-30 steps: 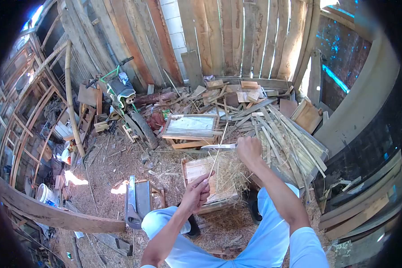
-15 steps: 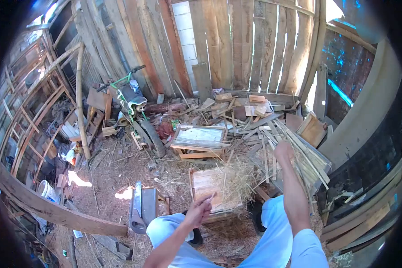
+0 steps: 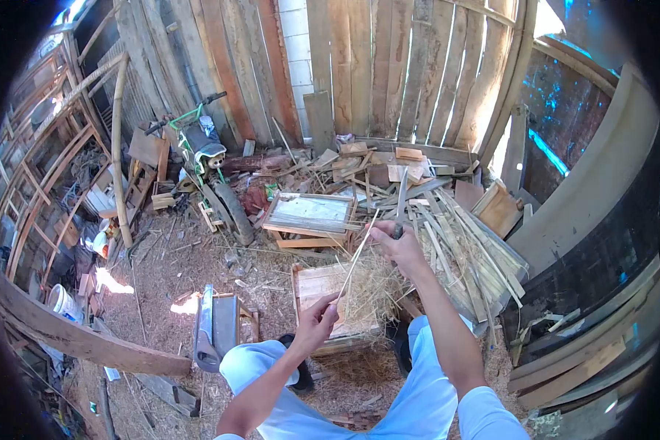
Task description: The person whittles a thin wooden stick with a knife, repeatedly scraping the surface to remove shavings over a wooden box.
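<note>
My left hand (image 3: 319, 320) is closed on the lower end of a thin bamboo-like strip (image 3: 354, 265), which slants up and to the right. At its upper end, the fingertips of my right hand (image 3: 403, 251) are right by the strip. That same hand is wrapped round the dark handle of a knife (image 3: 402, 194), its blade pointing upward. Below both hands, a shallow wooden box (image 3: 309, 287) stands between my knees, and a heap of fine shavings (image 3: 374, 293) covers its right side.
A stack of split strips (image 3: 466, 257) lies to the right. Ahead is a wooden frame with a pale panel (image 3: 312, 209). A handsaw (image 3: 205, 330) rests by a small bench (image 3: 227, 323) at left. A small motorbike (image 3: 209, 158) and wood scraps (image 3: 359, 165) stand toward the plank wall.
My right hand has come left from over the strip stack to the strip, and the knife now shows in it. The strip now shows slanting up from my left hand. The view has shifted slightly.
</note>
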A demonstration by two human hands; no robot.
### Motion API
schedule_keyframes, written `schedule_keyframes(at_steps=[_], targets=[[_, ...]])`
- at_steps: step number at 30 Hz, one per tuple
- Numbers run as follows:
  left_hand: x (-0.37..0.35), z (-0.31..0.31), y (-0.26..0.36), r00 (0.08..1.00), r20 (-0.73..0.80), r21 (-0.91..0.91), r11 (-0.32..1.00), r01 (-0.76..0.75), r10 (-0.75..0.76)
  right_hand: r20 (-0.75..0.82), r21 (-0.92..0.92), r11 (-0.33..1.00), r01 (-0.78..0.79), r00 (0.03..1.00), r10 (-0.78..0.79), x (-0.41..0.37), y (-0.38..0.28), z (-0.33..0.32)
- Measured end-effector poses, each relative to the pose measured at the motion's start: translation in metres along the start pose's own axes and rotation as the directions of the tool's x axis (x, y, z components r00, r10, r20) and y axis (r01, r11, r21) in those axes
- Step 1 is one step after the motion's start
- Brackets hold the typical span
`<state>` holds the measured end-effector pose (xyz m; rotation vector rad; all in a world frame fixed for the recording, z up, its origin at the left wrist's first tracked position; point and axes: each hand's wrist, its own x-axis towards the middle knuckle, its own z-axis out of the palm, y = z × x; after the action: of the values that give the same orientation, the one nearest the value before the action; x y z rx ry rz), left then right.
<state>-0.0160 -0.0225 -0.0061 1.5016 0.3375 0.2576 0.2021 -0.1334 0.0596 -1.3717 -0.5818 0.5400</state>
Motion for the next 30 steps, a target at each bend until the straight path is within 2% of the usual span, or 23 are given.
schedule_keyframes(at_steps=[2,5,7,9,11,12,14,15,17,18,19,20,21,22,23,24,26,27,29,30], targets=[[-0.001,0.001,0.005,0.994,0.078,-0.113,0.990,0.080,-0.072,0.015,0.046,0.999,-0.010,1.000,0.009,0.001,-0.001,-0.004],[0.000,-0.002,0.005,0.987,0.105,-0.207,0.968,0.140,-0.120,0.092,0.072,0.997,-0.031,0.995,0.024,0.003,-0.002,-0.011],[0.001,-0.003,0.000,0.989,0.108,-0.229,0.966,0.121,-0.098,0.106,-0.047,0.999,0.009,0.994,-0.004,0.004,-0.001,-0.015],[0.002,-0.003,-0.002,0.992,0.105,-0.255,0.962,0.099,-0.075,0.090,-0.086,0.995,-0.052,0.994,0.060,0.004,0.000,-0.016],[0.004,-0.002,-0.004,0.992,0.102,-0.265,0.959,0.099,-0.074,0.112,-0.185,0.982,0.036,0.994,-0.015,0.004,0.005,-0.012],[0.006,-0.001,-0.003,0.994,0.092,-0.258,0.963,0.083,-0.061,0.120,-0.188,0.982,0.030,0.993,-0.007,0.004,0.006,-0.009],[0.008,-0.002,-0.003,0.996,0.073,-0.263,0.962,0.069,-0.052,0.149,-0.345,0.935,0.080,0.988,-0.030,0.002,0.005,-0.004],[0.009,-0.002,-0.002,0.997,0.060,-0.261,0.964,0.055,-0.040,0.155,-0.348,0.934,0.079,0.988,-0.026,0.000,0.000,-0.001],[0.011,-0.002,0.003,0.998,0.035,-0.276,0.959,0.066,-0.058,0.160,-0.494,0.868,0.044,0.986,0.041,-0.003,-0.011,0.006],[0.011,-0.002,0.005,0.997,0.014,-0.288,0.954,0.080,-0.079,0.170,-0.496,0.867,0.046,0.984,0.045,-0.001,-0.008,0.009],[0.011,-0.004,0.006,0.997,0.002,-0.294,0.953,0.079,-0.082,0.120,-0.414,0.907,0.078,0.992,-0.031,0.001,-0.001,0.011],[0.011,-0.007,0.007,0.993,0.019,-0.370,0.922,0.117,-0.118,0.061,-0.330,0.937,0.118,0.993,-0.104,0.002,0.003,0.013],[0.012,-0.010,0.009,0.988,0.039,-0.443,0.883,0.153,-0.152,0.072,-0.330,0.937,0.118,0.992,-0.100,0.001,0.003,0.015],[0.013,-0.013,0.010,0.985,0.048,-0.461,0.871,0.170,-0.167,0.063,-0.547,0.807,0.221,0.973,-0.223,-0.001,0.002,0.016],[0.014,-0.015,0.011,0.985,0.041,-0.464,0.870,0.166,-0.166,0.082,-0.730,0.618,0.292,0.935,-0.344,-0.003,0.002,0.017],[0.014,-0.018,0.011,0.987,0.050,-0.472,0.868,0.156,-0.150,0.088,-0.729,0.618,0.295,0.935,-0.342,-0.005,0.006,0.020],[0.014,-0.021,0.010,0.989,0.060,-0.480,0.865,0.147,-0.135,0.324,-0.827,0.349,0.441,0.880,-0.346,-0.011,0.017,0.027],[0.014,-0.022,0.010,0.987,0.068,-0.489,0.858,0.160,-0.145,0.321,-0.828,0.350,0.439,0.881,-0.347,-0.014,0.018,0.033],[0.014,-0.022,0.010,0.984,0.082,-0.494,0.851,0.178,-0.158,0.379,-0.896,0.231,0.379,0.924,-0.047,-0.021,0.018,0.044],[0.013,-0.024,0.011,0.984,0.079,-0.513,0.841,0.175,-0.157,0.377,-0.896,0.234,0.377,0.925,-0.050,-0.023,0.013,0.044]])
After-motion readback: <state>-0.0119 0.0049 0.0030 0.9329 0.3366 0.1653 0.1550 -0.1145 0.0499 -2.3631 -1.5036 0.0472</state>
